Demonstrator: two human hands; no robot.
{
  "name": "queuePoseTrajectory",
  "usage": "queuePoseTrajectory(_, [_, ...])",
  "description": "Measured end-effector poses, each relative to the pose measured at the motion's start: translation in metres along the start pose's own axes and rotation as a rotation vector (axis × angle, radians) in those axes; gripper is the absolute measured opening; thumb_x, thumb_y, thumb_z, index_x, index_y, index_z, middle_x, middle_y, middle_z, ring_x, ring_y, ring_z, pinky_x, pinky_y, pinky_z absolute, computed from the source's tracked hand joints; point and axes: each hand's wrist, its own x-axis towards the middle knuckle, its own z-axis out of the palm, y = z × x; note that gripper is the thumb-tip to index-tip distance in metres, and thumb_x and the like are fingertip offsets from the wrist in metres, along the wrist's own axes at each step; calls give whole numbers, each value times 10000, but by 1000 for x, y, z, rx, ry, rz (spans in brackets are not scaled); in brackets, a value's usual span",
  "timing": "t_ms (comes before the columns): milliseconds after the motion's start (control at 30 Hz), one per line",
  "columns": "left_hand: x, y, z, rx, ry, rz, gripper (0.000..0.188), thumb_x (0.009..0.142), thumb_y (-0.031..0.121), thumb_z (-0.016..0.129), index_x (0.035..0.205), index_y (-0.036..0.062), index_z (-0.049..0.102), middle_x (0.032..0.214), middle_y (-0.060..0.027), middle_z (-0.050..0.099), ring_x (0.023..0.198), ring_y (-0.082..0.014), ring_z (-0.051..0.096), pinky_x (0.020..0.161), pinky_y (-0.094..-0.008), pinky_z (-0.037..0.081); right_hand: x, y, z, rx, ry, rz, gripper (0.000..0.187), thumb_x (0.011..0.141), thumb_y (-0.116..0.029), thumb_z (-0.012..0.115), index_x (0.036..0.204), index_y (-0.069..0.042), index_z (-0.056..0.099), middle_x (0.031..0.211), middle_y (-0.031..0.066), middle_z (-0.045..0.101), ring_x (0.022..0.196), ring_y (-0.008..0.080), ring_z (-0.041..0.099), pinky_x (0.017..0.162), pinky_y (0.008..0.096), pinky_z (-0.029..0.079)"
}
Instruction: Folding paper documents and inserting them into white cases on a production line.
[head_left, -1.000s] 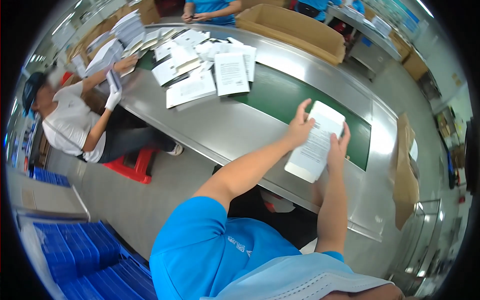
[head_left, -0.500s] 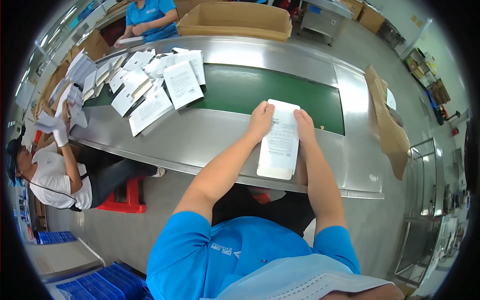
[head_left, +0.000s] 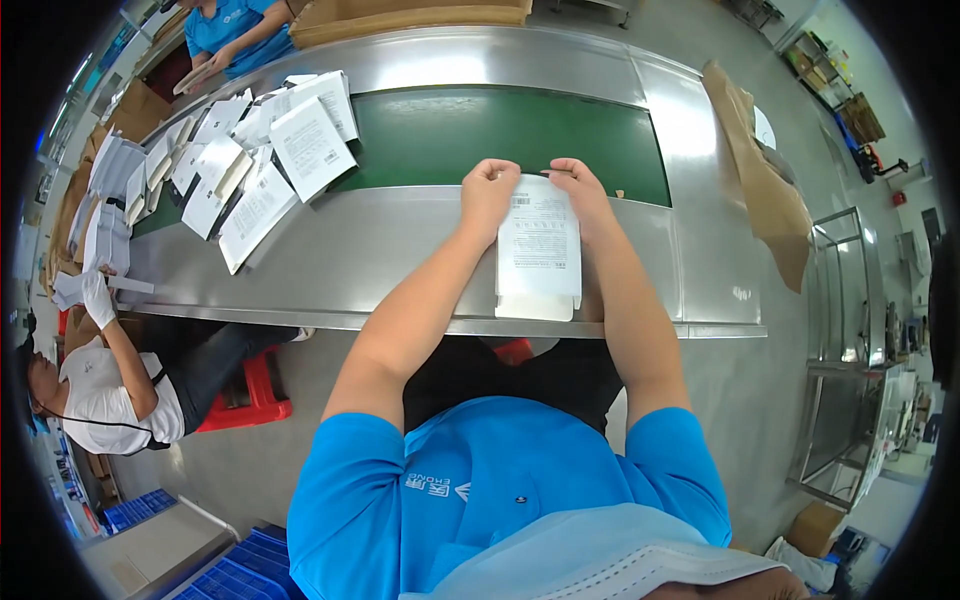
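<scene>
A white, flat, rectangular paperboard carton with dark print (head_left: 539, 255) is held before me over the near steel border of the stainless-steel counter (head_left: 350, 250); whether it touches the metal cannot be told. My left fingers (head_left: 506, 168) pinch its upper left corner and my right fingers (head_left: 566, 165) its upper right. State of the work: one carton is in hand; at its lower end a pale cream flap (head_left: 537, 306) projects, and I judge that end open. The upper end is partly covered by my grip. To the left, well apart, a jumbled pile of white printed cartons (head_left: 313, 150) lies outside my reach of grasp. Edges: the counter's front rim runs just below the flap. Beyond my knuckles, the flat green belt (head_left: 500, 125) offers bare room, with a small tan scrap (head_left: 619, 194) near its right corner. A creased brown cardboard sheet (head_left: 755, 180) bounds the counter's right end.
</scene>
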Motion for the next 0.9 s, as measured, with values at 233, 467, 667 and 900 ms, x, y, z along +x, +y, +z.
queuePoseTrajectory(233, [11,3,-7,-174,-6,-228,140,940,159,689,1013,44,655,885,-22,650,778,-108,593,691,-281,501,-2,-11,11,111,94,130,178,958,-131,547,1049,-51,678,956,64,643,876,156,602,785,317,506])
queuePoseTrajectory(467, [8,3,-4,-203,-74,-157,238,1009,255,638,901,44,616,827,-27,624,748,-104,562,683,-279,485,1,-2,7,135,47,71,171,970,-170,561,965,-59,691,910,58,664,830,140,604,740,312,504])
queuePoseTrajectory(667, [1,23,-6,-207,-106,-197,342,1023,330,629,913,6,628,849,-71,661,794,-119,601,698,-289,507,-2,-5,9,8,47,38,226,1011,-236,618,925,-35,679,968,44,712,848,117,630,771,291,520])
queuePoseTrajectory(900, [1,33,-19,115,-417,-213,337,996,239,663,1148,-58,615,1045,-132,693,961,-195,661,839,-331,542,13,-13,-13,121,287,-248,209,996,-201,631,1101,-24,663,1036,66,691,913,130,619,797,287,513])
